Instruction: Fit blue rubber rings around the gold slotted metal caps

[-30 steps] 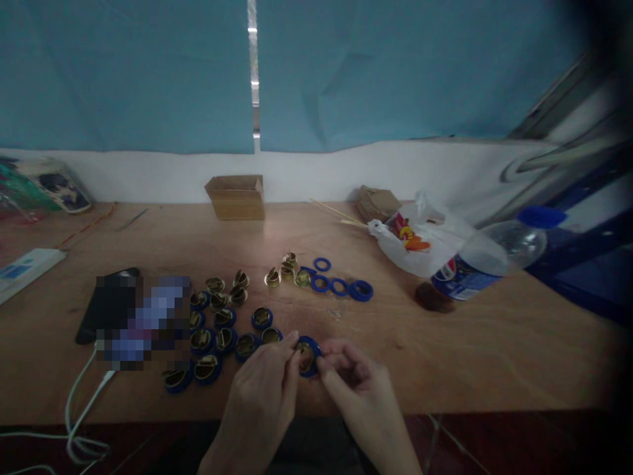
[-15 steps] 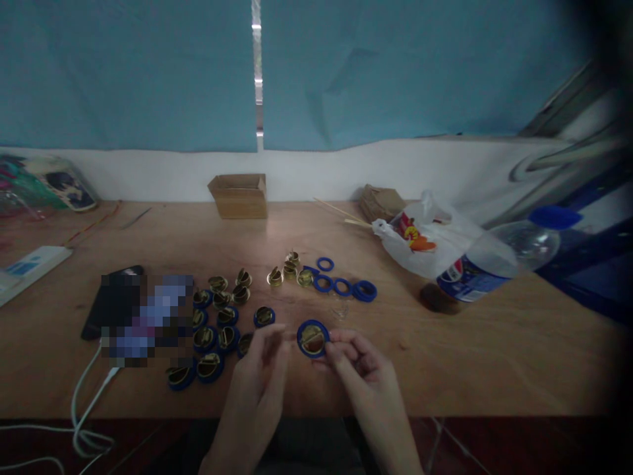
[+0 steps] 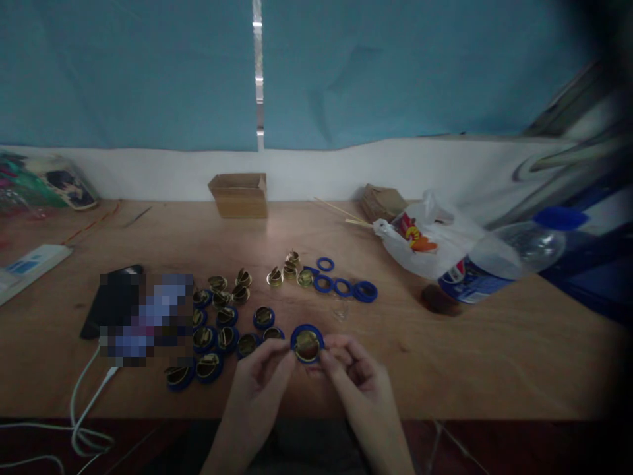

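The left hand (image 3: 260, 382) and the right hand (image 3: 359, 382) pinch one round blue ring (image 3: 307, 344) with a gold middle between their fingertips, just above the front of the desk (image 3: 494, 356). Both hands are curled, and the fingers cover part of the ring's edge. More such pieces (image 3: 217, 330) lie to the left. A blurred patch (image 3: 143, 316) hides what is beside them. The bottle (image 3: 504, 260) looks fuzzy
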Action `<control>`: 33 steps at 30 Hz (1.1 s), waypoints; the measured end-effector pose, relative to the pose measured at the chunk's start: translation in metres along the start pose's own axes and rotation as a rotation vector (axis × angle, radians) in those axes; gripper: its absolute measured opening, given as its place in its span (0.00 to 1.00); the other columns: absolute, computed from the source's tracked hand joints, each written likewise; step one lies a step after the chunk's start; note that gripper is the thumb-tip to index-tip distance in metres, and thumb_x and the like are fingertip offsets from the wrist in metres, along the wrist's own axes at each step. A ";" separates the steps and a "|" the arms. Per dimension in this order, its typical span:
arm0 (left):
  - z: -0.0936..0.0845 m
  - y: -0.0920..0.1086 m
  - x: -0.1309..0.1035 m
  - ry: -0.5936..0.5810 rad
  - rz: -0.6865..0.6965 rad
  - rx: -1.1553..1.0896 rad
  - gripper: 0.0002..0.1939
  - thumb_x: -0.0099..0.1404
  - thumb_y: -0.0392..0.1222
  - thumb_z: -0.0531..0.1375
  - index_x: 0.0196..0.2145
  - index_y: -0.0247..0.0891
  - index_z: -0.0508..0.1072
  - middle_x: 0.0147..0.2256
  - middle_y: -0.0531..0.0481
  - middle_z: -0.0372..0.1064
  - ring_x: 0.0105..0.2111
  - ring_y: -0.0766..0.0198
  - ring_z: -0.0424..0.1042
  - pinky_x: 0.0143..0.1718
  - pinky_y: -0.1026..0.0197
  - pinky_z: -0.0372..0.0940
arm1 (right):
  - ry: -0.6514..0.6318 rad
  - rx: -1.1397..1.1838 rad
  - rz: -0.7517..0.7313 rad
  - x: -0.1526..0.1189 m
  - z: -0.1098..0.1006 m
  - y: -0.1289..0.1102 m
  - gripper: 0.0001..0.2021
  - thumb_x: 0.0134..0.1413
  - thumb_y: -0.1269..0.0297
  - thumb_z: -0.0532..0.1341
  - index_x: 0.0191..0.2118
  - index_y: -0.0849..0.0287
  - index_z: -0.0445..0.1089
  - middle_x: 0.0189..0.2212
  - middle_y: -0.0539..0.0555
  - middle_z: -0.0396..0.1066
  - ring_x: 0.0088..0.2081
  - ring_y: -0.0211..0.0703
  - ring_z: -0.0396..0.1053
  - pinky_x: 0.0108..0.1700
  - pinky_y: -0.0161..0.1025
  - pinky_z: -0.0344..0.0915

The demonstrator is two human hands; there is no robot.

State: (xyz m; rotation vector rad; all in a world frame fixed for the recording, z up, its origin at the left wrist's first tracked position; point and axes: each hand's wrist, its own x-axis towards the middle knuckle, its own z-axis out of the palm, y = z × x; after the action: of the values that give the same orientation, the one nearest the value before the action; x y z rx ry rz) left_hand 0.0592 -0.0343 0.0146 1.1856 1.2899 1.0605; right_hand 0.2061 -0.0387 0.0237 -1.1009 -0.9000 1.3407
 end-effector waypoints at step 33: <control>-0.002 0.007 0.000 -0.109 0.015 0.069 0.11 0.66 0.44 0.56 0.41 0.39 0.77 0.38 0.48 0.77 0.40 0.58 0.74 0.43 0.61 0.66 | 0.031 -0.109 0.088 0.000 -0.005 -0.005 0.16 0.49 0.50 0.66 0.25 0.58 0.68 0.16 0.48 0.70 0.18 0.39 0.68 0.24 0.34 0.67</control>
State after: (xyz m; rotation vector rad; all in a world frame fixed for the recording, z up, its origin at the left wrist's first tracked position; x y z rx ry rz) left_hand 0.0572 -0.0331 0.0213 1.2896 1.2428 0.9549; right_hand 0.2121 -0.0386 0.0274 -1.2546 -0.9190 1.3558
